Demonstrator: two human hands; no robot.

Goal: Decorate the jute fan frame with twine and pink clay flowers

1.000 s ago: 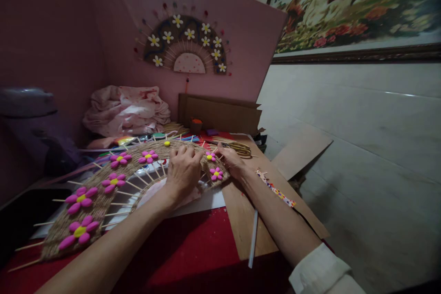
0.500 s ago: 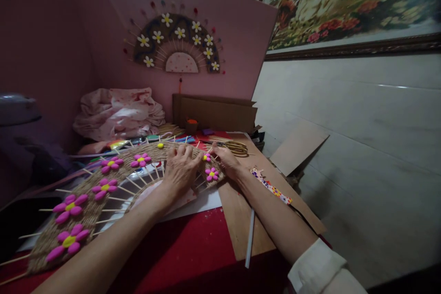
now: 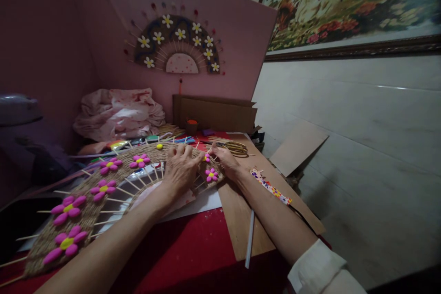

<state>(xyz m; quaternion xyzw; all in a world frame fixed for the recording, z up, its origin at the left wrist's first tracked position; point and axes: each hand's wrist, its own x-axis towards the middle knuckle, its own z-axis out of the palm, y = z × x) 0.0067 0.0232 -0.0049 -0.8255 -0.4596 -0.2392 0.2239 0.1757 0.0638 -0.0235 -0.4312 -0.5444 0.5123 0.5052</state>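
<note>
Head view: left hand [image 3: 181, 169] palm down, fingers spread, pressing flat on the woven fan [image 3: 89, 213], which lies across the red table [image 3: 193, 248] from near left to centre. Right hand [image 3: 225, 161] has its fingers curled at the fan's right end, beside a small pink flower [image 3: 211, 174]; can't tell whether it's gripping. Count: 7 pink flowers, 1 yellow ball [image 3: 159, 146], 1 white stick [image 3: 250, 238].

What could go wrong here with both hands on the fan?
1. The left hand presses on the fan over thin skewers; one might snap or prick a finger.
2. The right hand works beside a pink flower; a slip could knock it loose.
3. The white stick lies near the edge by the right forearm; it could be swept off.
</note>
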